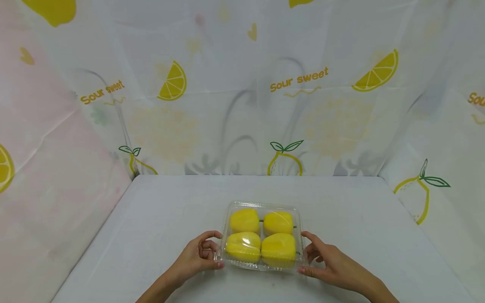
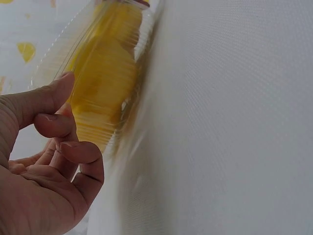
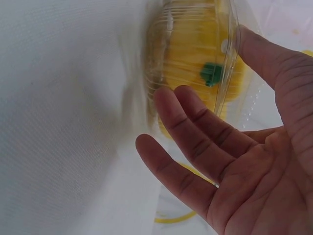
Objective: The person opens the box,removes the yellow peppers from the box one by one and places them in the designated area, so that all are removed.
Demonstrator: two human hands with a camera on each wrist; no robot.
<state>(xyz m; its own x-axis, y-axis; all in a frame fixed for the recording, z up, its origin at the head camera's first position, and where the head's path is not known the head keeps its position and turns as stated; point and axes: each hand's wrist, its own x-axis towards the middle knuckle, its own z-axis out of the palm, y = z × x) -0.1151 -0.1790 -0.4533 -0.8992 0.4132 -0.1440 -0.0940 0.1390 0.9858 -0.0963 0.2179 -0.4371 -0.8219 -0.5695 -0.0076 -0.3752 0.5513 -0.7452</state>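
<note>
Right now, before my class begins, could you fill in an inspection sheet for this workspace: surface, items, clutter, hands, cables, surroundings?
Surface: white table, with a fine weave visible up close.
Job's things: clear plastic container with four yellow fruit-shaped pieces inside, set two by two.
Clutter: nothing seen.
Left hand: thumb and fingers grip the container's left edge.
Right hand: thumb and index finger hold its right edge; other fingers loosely bent.
Cables: nothing seen.
Surroundings: pale printed backdrop behind and at both sides, with lemon motifs and "Sour sweet" lettering.
</note>
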